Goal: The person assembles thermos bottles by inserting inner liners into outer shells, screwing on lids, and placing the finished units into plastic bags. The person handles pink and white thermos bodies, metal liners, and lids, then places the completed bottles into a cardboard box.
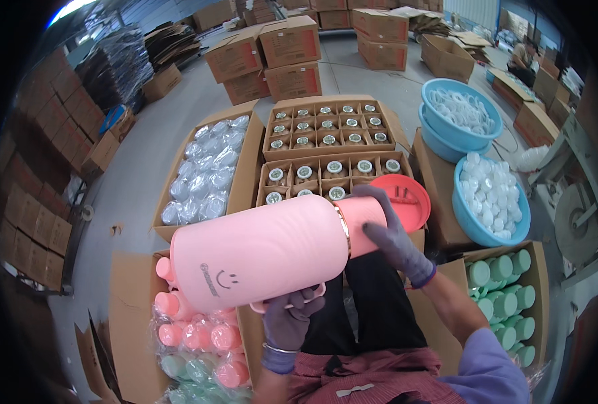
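Observation:
A large pink vacuum flask [262, 239] with a dark smiling-face print lies tilted across my lap, its base to the left and its top to the right. Beneath it, my left hand [289, 323], in a grey glove, is closed around the flask's pink side handle [258, 307]. My right hand [396, 246], gloved too, grips the pink cap [365, 225] beyond a shiny gold ring, with the thumb on the near side. The other fingers are partly hidden behind the cap. Behind that hand lies a red round tray [416, 205] with small dark pieces in it.
Divided cartons [322, 156] of capped bottles stand ahead. A carton of plastic-wrapped silvery items [208, 168] is at left. Pink-capped flasks [198, 333] fill a near-left box, green-capped ones [507, 296] a right box. Blue basins [490, 232] hold white parts. A person [522, 59] sits far right.

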The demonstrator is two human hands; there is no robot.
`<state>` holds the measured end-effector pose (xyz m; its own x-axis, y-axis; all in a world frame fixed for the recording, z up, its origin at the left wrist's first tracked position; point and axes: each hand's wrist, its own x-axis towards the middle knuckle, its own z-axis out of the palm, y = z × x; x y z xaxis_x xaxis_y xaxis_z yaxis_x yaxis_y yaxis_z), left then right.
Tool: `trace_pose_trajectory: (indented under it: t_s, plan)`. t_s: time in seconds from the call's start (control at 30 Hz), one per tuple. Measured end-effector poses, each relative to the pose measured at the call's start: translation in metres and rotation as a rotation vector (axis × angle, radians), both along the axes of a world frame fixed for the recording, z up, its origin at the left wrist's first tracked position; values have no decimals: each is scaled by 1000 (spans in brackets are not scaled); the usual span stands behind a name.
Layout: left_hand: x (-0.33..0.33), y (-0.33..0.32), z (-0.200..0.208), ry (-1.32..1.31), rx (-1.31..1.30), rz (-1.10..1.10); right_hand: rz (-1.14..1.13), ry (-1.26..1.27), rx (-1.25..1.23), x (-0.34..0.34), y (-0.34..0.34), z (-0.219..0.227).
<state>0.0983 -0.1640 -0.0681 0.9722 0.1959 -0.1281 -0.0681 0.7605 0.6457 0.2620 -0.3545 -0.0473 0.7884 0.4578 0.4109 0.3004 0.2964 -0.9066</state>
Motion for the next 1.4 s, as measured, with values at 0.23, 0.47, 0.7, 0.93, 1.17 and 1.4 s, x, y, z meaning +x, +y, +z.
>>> trace_pose_trajectory:
  t_s: [0.23,0.47,0.7,0.93,1.17,1.4]
  plan:
    - [-16,16,-18,-202,-488,-187,12,-1388,-212,13,-11,50]
    - [-28,-27,-14,-104,-723,-209,209,-1765,-305,8,-23,103]
    - [-10,1,-24,-186,-54,-81,78,366,-148,-23,-9,11]
    - [24,42,-75,-183,962,-220,518,1041,-126,66,9,-3]
    - [-36,69,-38,-826,1783,-409,666,-56,-801,24,8,11]
    - [122,241,-109,-84,1929,312,617,272,-718,19,21,22]
